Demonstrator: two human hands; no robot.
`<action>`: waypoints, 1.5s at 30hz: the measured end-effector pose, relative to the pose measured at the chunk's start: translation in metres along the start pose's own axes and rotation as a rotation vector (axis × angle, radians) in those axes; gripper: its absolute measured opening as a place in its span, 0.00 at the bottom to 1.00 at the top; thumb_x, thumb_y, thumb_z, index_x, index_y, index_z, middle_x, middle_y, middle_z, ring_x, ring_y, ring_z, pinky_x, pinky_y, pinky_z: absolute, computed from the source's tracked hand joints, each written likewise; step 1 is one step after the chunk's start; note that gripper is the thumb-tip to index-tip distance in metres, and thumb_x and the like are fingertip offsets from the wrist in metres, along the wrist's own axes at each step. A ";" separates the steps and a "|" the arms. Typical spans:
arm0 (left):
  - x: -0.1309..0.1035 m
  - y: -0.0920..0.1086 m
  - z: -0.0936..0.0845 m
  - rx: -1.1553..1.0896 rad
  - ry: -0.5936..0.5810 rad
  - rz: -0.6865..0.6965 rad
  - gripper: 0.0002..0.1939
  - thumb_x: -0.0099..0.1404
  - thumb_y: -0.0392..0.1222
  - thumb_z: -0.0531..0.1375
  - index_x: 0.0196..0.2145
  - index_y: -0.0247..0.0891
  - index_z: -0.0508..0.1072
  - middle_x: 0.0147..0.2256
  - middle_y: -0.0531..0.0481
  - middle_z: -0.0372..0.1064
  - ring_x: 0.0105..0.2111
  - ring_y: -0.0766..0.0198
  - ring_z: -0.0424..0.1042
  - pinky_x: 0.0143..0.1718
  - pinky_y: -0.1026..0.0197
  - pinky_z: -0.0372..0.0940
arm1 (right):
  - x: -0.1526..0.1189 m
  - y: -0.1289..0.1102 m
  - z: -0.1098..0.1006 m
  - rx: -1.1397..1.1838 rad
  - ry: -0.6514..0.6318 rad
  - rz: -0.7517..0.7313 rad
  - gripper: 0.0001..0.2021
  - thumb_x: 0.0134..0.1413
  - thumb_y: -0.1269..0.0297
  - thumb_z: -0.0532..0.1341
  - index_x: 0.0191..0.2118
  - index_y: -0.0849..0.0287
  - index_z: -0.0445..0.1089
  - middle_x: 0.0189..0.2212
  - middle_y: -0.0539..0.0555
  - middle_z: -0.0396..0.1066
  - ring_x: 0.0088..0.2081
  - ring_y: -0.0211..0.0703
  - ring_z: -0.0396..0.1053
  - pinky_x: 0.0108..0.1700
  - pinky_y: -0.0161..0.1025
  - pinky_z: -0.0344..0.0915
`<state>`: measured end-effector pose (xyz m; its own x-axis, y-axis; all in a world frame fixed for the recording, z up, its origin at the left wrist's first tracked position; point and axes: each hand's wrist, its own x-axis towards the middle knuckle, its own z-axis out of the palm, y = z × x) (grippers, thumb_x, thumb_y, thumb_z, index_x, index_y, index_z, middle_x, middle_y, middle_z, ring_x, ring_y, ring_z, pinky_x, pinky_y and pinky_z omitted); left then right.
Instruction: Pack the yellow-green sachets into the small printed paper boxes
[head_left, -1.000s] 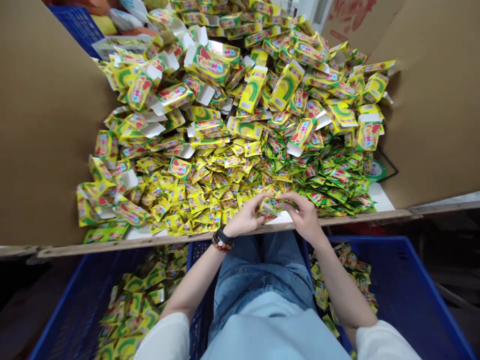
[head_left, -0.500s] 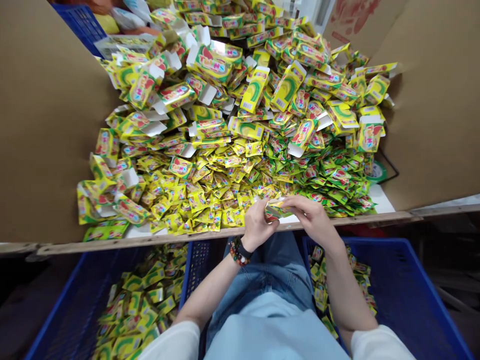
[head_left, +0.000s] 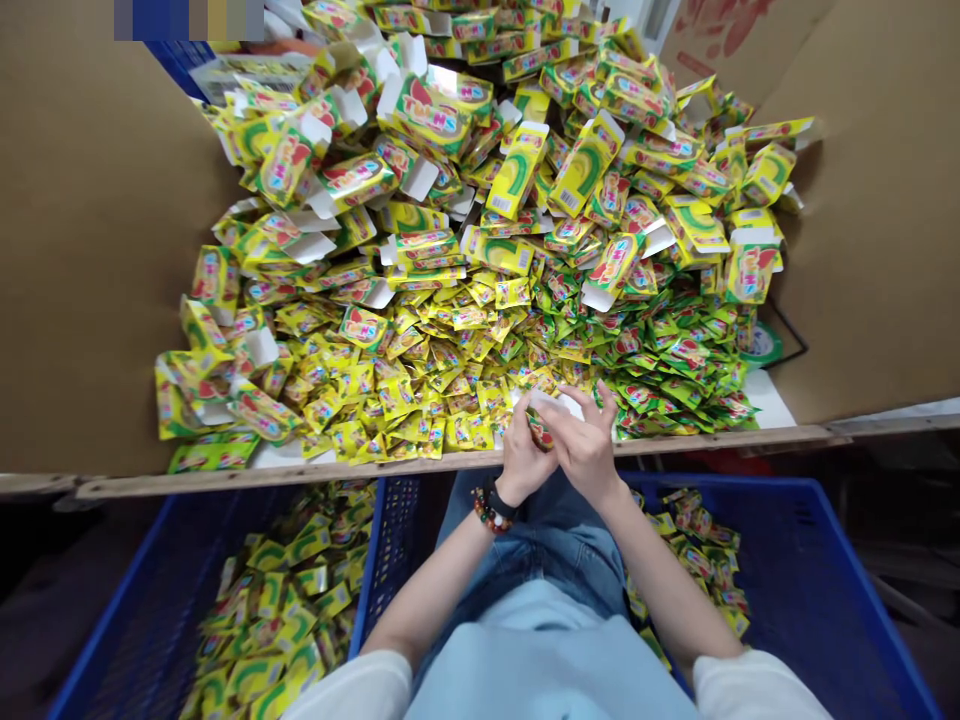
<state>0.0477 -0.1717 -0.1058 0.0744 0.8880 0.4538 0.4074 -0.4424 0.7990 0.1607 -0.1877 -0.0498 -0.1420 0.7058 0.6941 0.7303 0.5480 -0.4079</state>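
Note:
Near the front edge of the table, my left hand point(head_left: 521, 455) is closed around a small candy box point(head_left: 541, 432) with a white flap at its top. My right hand point(head_left: 589, 445) is against the box from the right, a finger at the white flap and other fingers spread upward. Whether it grips anything is hidden. Behind both hands lie yellow sachets point(head_left: 397, 395) and, to the right, green sachets point(head_left: 682, 355). Small printed boxes with white flaps point(head_left: 435, 115) are heaped farther back.
Cardboard walls point(head_left: 97, 240) flank the heap. A wooden strip point(head_left: 300, 475) edges the table. Below stand a left blue crate point(head_left: 135, 590) and a right blue crate point(head_left: 817, 560), both holding filled-looking boxes. A tape roll point(head_left: 759, 343) lies at right.
My right hand has moved left and turned over the box, its fingers now raised. A white flap shows on the box in my left hand. The view has shifted slightly.

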 end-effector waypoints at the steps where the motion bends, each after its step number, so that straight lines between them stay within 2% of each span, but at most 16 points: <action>1: -0.002 -0.002 0.000 -0.006 0.012 0.003 0.33 0.61 0.43 0.61 0.61 0.39 0.54 0.54 0.36 0.67 0.51 0.52 0.73 0.48 0.50 0.71 | -0.002 -0.001 0.000 0.068 -0.021 0.050 0.16 0.63 0.72 0.57 0.51 0.47 0.73 0.40 0.49 0.80 0.56 0.50 0.69 0.67 0.64 0.42; 3: -0.007 -0.005 0.003 -0.024 0.069 0.025 0.35 0.61 0.46 0.63 0.61 0.39 0.52 0.55 0.35 0.65 0.52 0.51 0.72 0.49 0.49 0.70 | -0.004 -0.002 0.000 0.248 0.018 0.235 0.17 0.63 0.67 0.57 0.55 0.48 0.70 0.50 0.53 0.76 0.60 0.50 0.66 0.67 0.62 0.47; 6: -0.011 -0.009 0.008 -0.047 0.124 0.121 0.34 0.59 0.47 0.66 0.57 0.42 0.53 0.54 0.36 0.65 0.52 0.50 0.71 0.49 0.46 0.70 | -0.004 0.001 0.002 0.614 0.090 0.609 0.26 0.57 0.60 0.62 0.62 0.49 0.63 0.61 0.55 0.67 0.64 0.50 0.61 0.63 0.53 0.60; 9: -0.011 -0.009 0.009 -0.088 0.078 0.166 0.30 0.59 0.44 0.65 0.53 0.43 0.54 0.55 0.36 0.64 0.53 0.50 0.71 0.50 0.45 0.69 | -0.003 0.007 0.004 1.015 -0.092 0.906 0.23 0.49 0.55 0.67 0.53 0.52 0.74 0.52 0.56 0.75 0.56 0.56 0.70 0.58 0.54 0.67; 11: -0.008 -0.006 0.007 -0.106 0.056 0.144 0.33 0.59 0.43 0.65 0.56 0.42 0.52 0.58 0.34 0.61 0.58 0.48 0.67 0.54 0.43 0.66 | -0.003 0.008 0.003 1.141 -0.155 0.985 0.17 0.47 0.55 0.68 0.43 0.54 0.80 0.45 0.55 0.80 0.51 0.57 0.75 0.57 0.55 0.67; 14: -0.004 -0.002 0.002 -0.090 -0.019 0.091 0.38 0.58 0.45 0.65 0.60 0.39 0.50 0.59 0.33 0.59 0.59 0.49 0.65 0.57 0.42 0.64 | -0.002 0.005 -0.001 1.065 -0.157 0.903 0.14 0.48 0.56 0.68 0.41 0.52 0.81 0.44 0.53 0.80 0.51 0.55 0.75 0.61 0.54 0.64; 17: -0.002 -0.001 -0.001 -0.079 -0.079 0.037 0.30 0.60 0.45 0.62 0.57 0.38 0.57 0.53 0.38 0.66 0.52 0.52 0.71 0.52 0.48 0.69 | -0.001 0.000 -0.001 0.852 -0.181 0.714 0.13 0.52 0.57 0.66 0.44 0.50 0.80 0.47 0.52 0.79 0.52 0.54 0.74 0.60 0.52 0.66; 20: -0.003 -0.003 0.001 -0.069 -0.070 0.013 0.26 0.60 0.44 0.61 0.54 0.37 0.59 0.49 0.39 0.68 0.48 0.53 0.72 0.50 0.50 0.70 | -0.001 0.000 0.004 0.668 -0.135 0.606 0.11 0.55 0.59 0.65 0.43 0.50 0.80 0.44 0.51 0.80 0.47 0.53 0.77 0.55 0.51 0.71; 25: -0.005 -0.007 0.003 -0.038 -0.058 -0.010 0.29 0.57 0.46 0.63 0.53 0.37 0.59 0.48 0.38 0.68 0.48 0.51 0.72 0.48 0.48 0.71 | 0.000 0.007 0.005 0.537 -0.129 0.562 0.13 0.58 0.61 0.61 0.47 0.52 0.78 0.44 0.52 0.79 0.45 0.51 0.79 0.50 0.47 0.75; 29: -0.003 -0.002 0.001 -0.089 -0.067 -0.049 0.24 0.60 0.44 0.59 0.52 0.36 0.60 0.47 0.37 0.68 0.46 0.50 0.73 0.46 0.48 0.70 | -0.003 0.011 0.005 0.475 -0.232 0.321 0.16 0.59 0.62 0.60 0.52 0.54 0.75 0.49 0.55 0.77 0.50 0.49 0.76 0.52 0.45 0.73; 33: 0.002 0.006 -0.002 -0.084 -0.094 -0.041 0.22 0.63 0.44 0.57 0.53 0.36 0.62 0.46 0.36 0.68 0.44 0.51 0.73 0.45 0.49 0.70 | -0.008 0.010 0.008 0.404 -0.217 0.175 0.18 0.62 0.65 0.57 0.57 0.57 0.71 0.49 0.58 0.77 0.47 0.45 0.77 0.49 0.41 0.75; 35: 0.005 0.009 -0.011 -0.066 -0.158 0.055 0.26 0.62 0.47 0.59 0.56 0.37 0.60 0.51 0.36 0.66 0.49 0.50 0.71 0.48 0.48 0.69 | -0.015 0.010 -0.004 0.356 -0.213 0.161 0.17 0.64 0.66 0.55 0.56 0.56 0.72 0.46 0.57 0.79 0.43 0.43 0.79 0.44 0.38 0.75; 38: 0.010 0.008 -0.038 0.125 -0.225 0.163 0.35 0.57 0.54 0.65 0.58 0.38 0.60 0.56 0.37 0.62 0.55 0.47 0.64 0.54 0.43 0.64 | -0.037 0.017 -0.049 0.110 -0.228 0.274 0.15 0.63 0.66 0.56 0.50 0.53 0.76 0.42 0.56 0.80 0.40 0.45 0.79 0.42 0.40 0.74; 40: 0.013 0.003 -0.058 0.371 -0.159 0.081 0.29 0.60 0.54 0.64 0.54 0.38 0.65 0.53 0.37 0.64 0.53 0.46 0.64 0.53 0.41 0.63 | -0.055 0.029 -0.083 -0.190 -0.262 0.443 0.13 0.61 0.64 0.57 0.46 0.52 0.78 0.38 0.57 0.81 0.36 0.50 0.79 0.41 0.44 0.74; 42: 0.015 -0.003 -0.070 0.613 -0.108 -0.060 0.20 0.63 0.52 0.61 0.48 0.36 0.71 0.47 0.36 0.66 0.49 0.45 0.64 0.49 0.41 0.64 | -0.066 0.044 -0.104 -0.443 -0.316 0.523 0.15 0.59 0.60 0.59 0.49 0.52 0.76 0.40 0.59 0.80 0.35 0.53 0.77 0.37 0.47 0.72; 45: 0.017 -0.008 -0.068 0.836 -0.185 -0.169 0.16 0.62 0.49 0.62 0.41 0.33 0.73 0.45 0.33 0.66 0.46 0.41 0.64 0.44 0.42 0.65 | -0.063 0.065 -0.094 -0.516 -0.268 0.457 0.16 0.60 0.62 0.56 0.50 0.58 0.74 0.44 0.62 0.78 0.42 0.54 0.74 0.42 0.48 0.70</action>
<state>-0.0161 -0.1621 -0.0776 0.0700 0.9716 0.2262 0.9553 -0.1305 0.2652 0.2799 -0.2394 -0.0643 0.1412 0.9346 0.3265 0.9677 -0.0608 -0.2445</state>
